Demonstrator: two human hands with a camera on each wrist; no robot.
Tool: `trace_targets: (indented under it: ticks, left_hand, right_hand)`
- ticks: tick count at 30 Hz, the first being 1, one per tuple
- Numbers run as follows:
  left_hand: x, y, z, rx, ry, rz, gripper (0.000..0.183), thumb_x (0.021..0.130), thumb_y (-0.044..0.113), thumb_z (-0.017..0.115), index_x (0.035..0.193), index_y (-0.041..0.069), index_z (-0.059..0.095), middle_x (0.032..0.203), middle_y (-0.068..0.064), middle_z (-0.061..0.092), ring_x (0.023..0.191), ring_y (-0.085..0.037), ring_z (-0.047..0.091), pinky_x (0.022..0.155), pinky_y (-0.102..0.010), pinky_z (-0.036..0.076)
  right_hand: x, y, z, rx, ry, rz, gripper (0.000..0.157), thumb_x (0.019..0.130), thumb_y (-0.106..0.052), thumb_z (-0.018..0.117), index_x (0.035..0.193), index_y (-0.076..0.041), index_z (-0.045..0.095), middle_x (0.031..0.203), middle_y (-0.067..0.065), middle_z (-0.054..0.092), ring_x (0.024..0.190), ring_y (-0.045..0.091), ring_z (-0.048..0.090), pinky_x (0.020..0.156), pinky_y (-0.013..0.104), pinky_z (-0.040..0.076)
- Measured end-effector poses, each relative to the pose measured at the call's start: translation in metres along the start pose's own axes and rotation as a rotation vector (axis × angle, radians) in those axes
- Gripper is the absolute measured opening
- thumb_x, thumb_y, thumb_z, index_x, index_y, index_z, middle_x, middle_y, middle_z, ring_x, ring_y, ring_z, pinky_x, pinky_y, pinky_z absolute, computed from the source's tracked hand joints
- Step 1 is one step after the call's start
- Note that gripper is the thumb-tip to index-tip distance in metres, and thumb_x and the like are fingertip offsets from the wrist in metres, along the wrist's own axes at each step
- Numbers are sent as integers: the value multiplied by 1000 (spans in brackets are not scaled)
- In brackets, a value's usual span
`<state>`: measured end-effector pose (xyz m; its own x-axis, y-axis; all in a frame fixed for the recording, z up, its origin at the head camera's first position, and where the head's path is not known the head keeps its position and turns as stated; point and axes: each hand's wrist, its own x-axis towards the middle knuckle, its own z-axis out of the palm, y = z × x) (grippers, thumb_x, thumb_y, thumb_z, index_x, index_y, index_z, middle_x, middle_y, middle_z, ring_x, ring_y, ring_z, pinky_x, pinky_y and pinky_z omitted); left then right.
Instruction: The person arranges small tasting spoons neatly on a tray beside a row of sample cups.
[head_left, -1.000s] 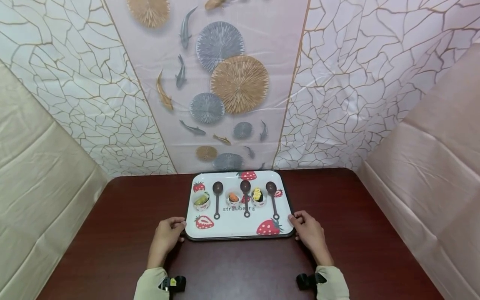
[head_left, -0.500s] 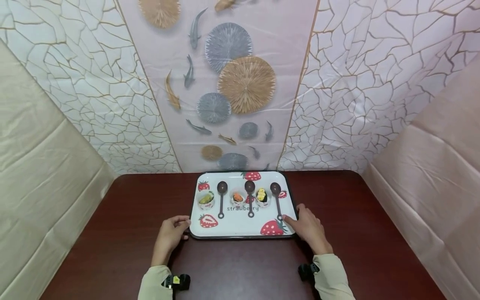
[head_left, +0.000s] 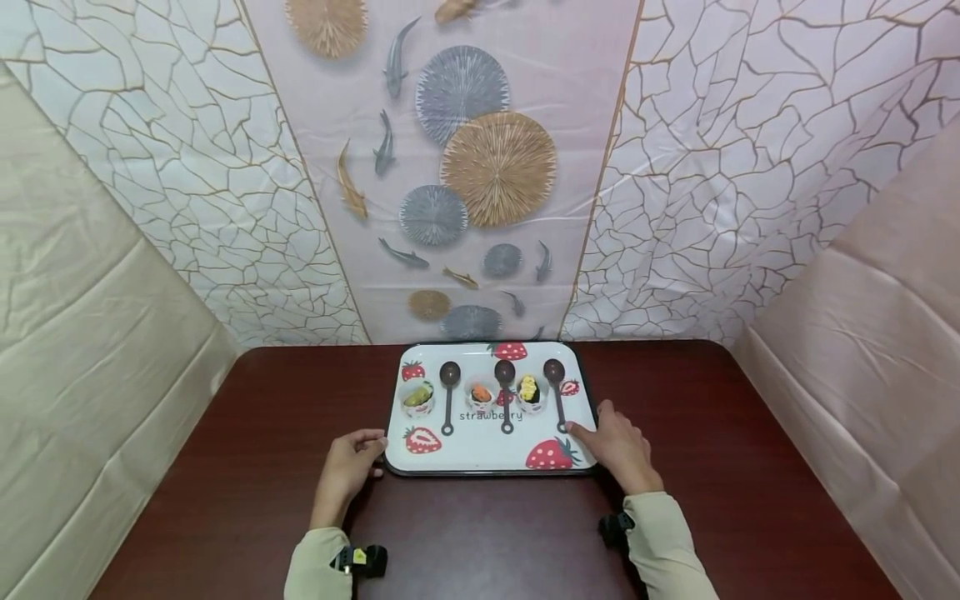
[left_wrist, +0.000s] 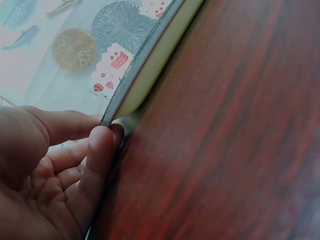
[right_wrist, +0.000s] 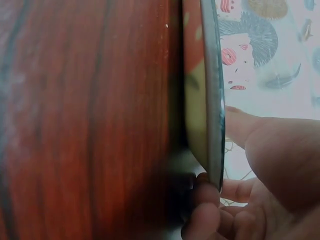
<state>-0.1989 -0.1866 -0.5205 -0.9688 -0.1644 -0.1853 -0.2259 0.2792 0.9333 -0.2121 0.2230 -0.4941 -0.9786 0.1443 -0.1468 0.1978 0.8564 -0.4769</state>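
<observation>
A white strawberry-print tray (head_left: 465, 460) with a dark rim lies near the back of the table. My left hand (head_left: 347, 468) pinches its front left corner, thumb above the rim and fingers below, as the left wrist view shows. At the right edge, my right hand (head_left: 619, 448) grips the rim; its thumb reaches onto the tray near a spoon handle, and its fingers curl underneath. On the tray are a left spoon (head_left: 450, 374), a middle spoon (head_left: 505, 372) and a right spoon (head_left: 554, 372), all dark brown. Small cups hold green (head_left: 417, 395), orange (head_left: 480, 392) and yellow-topped food (head_left: 528, 389).
The dark red-brown table (head_left: 465, 533) stretches in front of the tray and to both sides. A patterned cloth (head_left: 495, 167) hangs right behind its back edge. Beige cloth walls (head_left: 862, 317) stand at left and right.
My right hand has moved farther along the right edge, its thumb now deeper over the tray. The head view has turned slightly left, so everything appears farther right. My left hand keeps its grip.
</observation>
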Motion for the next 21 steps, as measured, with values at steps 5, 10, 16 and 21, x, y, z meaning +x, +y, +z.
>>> trace_targets:
  ticks: [5,10,16,21]
  left_hand:
    - [-1,0,1,6,-3,1,25,98,11,62,117,-4,67,97,-15,67,77,-16,61,60,-29,57]
    - [-1,-1,1,3,-4,4,25,98,10,62,118,-4,67,95,-14,67,77,-16,61,60,-29,58]
    - [-3,-2,1,31,-3,5,26,99,11,61,119,-4,66,98,-15,67,78,-17,62,61,-29,57]
    - [-4,0,2,57,7,16,28,99,13,60,121,-3,66,103,-16,66,79,-18,62,61,-29,57]
  right_hand:
    - [-6,3,-2,64,-26,18,74,93,-53,62,135,4,44,95,19,62,64,24,57,53,36,43]
    - [-17,11,-3,216,-41,13,54,101,-37,55,134,6,48,84,15,61,56,22,59,50,34,49]
    - [-28,20,-1,355,-40,21,34,106,-13,43,132,8,52,82,17,61,60,21,61,52,35,54]
    - [-28,24,3,403,15,35,31,106,-14,45,128,5,56,81,16,62,59,19,61,52,35,54]
